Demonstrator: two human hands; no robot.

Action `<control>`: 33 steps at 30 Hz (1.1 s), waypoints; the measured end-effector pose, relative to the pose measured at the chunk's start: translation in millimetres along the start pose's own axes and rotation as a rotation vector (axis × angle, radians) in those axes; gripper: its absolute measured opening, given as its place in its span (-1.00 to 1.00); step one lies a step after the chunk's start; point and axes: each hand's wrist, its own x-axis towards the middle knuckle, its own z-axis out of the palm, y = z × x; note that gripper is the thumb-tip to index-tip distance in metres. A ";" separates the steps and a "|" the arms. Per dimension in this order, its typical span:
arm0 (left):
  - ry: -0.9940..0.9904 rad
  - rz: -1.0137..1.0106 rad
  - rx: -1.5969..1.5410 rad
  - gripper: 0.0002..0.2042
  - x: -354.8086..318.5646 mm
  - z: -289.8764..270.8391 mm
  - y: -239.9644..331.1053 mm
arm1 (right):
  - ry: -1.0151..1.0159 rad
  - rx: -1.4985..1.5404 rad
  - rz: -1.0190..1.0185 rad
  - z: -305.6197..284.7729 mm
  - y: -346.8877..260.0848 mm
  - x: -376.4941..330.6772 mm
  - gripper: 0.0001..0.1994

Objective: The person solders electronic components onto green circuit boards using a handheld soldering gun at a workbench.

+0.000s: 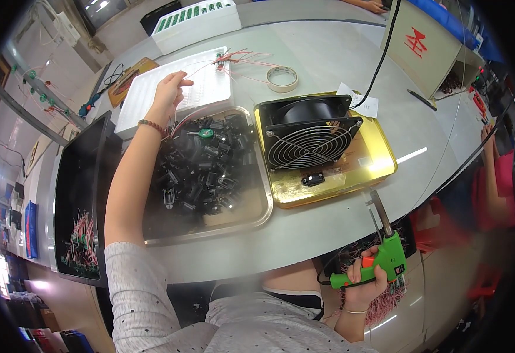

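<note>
I judge the pink-wired green circuit board (220, 57) part-done: left hand (169, 92), 11 o'clock, perhaps pinching thin pale wire (201, 69); right hand (370, 280), 4 o'clock, gripping green plastic soldering gun (392, 257).

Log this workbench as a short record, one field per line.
Left hand: raised over the white tray, near thin wires; grip unclear
Right hand: gripping a green soldering gun
Metal tray: pile of black parts
Yellow tray: black fan, one small black part
Black bin: wired boards
</note>
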 end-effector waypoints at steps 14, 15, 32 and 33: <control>-0.028 -0.227 0.109 -0.70 2.4 -22.9 6.2 | 0.018 0.023 0.008 1.5 -1.3 -1.1 -0.62; -0.026 -0.225 0.107 -0.70 0.8 -24.1 6.6 | 0.014 0.022 0.009 1.5 -1.1 -1.3 -0.62; -0.158 0.017 0.203 -0.76 -13.9 -12.0 15.1 | 0.005 -0.005 0.008 5.6 -0.9 -1.4 -0.63; -0.159 0.017 0.202 -0.76 -13.8 -11.9 14.9 | 0.005 -0.006 0.007 5.7 -1.0 -1.2 -0.63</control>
